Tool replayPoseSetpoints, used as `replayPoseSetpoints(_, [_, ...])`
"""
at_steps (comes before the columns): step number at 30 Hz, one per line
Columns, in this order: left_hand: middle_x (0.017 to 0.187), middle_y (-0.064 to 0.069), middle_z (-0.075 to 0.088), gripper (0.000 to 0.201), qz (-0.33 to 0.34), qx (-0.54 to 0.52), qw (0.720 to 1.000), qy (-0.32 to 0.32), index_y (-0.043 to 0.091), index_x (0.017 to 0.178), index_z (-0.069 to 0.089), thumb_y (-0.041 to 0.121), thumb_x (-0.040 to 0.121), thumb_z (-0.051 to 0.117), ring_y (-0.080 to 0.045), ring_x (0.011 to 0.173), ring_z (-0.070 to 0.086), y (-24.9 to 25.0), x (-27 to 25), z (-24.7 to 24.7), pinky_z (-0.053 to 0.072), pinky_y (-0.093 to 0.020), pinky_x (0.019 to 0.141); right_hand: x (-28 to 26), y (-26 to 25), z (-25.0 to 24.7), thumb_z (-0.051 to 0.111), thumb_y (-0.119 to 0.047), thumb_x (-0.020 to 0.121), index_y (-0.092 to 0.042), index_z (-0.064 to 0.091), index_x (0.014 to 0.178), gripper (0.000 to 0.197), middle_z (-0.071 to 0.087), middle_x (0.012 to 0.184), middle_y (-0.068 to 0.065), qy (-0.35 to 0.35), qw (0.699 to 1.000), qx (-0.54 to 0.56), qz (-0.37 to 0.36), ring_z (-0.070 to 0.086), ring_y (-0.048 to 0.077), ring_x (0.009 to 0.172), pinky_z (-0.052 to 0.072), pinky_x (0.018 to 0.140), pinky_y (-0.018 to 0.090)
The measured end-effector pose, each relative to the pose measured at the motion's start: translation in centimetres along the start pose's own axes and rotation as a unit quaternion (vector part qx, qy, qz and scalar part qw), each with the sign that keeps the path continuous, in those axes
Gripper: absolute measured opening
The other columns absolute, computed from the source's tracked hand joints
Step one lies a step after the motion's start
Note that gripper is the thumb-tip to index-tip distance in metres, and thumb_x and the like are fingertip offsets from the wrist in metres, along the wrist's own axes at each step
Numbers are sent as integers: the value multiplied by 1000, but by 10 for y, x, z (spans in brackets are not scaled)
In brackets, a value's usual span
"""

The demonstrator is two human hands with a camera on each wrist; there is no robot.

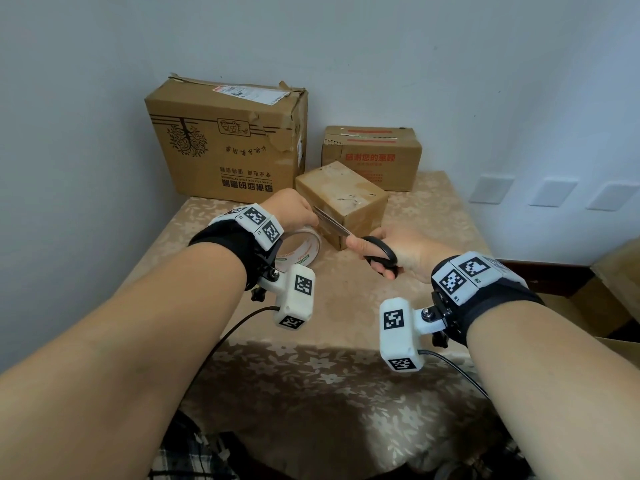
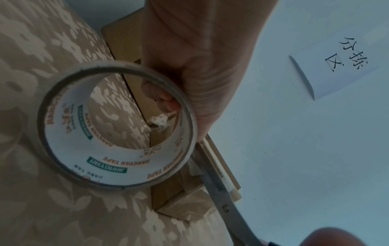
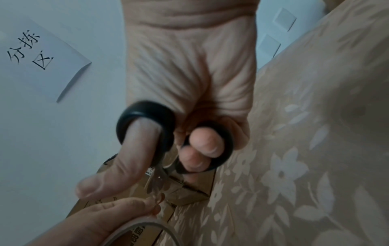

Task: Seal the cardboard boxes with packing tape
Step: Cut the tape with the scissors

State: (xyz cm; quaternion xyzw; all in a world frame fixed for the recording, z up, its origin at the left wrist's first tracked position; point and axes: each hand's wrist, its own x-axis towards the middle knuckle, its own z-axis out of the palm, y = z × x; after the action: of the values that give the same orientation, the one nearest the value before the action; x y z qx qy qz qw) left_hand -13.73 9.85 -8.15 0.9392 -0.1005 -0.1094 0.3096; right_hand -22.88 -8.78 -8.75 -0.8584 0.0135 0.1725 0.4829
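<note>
A small tape-wrapped cardboard box (image 1: 349, 199) stands mid-table. My left hand (image 1: 294, 211) grips a roll of clear packing tape (image 1: 299, 249) just left of the box; in the left wrist view the roll (image 2: 118, 126) hangs from my curled fingers (image 2: 160, 98). My right hand (image 1: 398, 252) holds black-handled scissors (image 1: 377, 252), thumb and fingers through the loops (image 3: 147, 126). The steel blades (image 1: 330, 221) point left towards my left fingertips, beside the small box's near edge. The blades (image 2: 216, 186) pass under the roll.
A large printed cardboard box (image 1: 228, 140) and a medium box with red print (image 1: 372, 157) stand against the wall at the table's back. The floral tablecloth (image 1: 329, 341) covers the table. A paper sign (image 2: 336, 66) hangs on the wall.
</note>
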Motion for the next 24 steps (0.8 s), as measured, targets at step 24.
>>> replayPoseSetpoints(24, [94,-7,69,15,50,91,994,33,9,78,73,16,84,62,-23,88,62,-8,-11,-5,50,-34,82,-1,0,14,65,-66,61,-12,52,69,56,46,47,1,-23,998,58,-22,37,13,37,29,49,26])
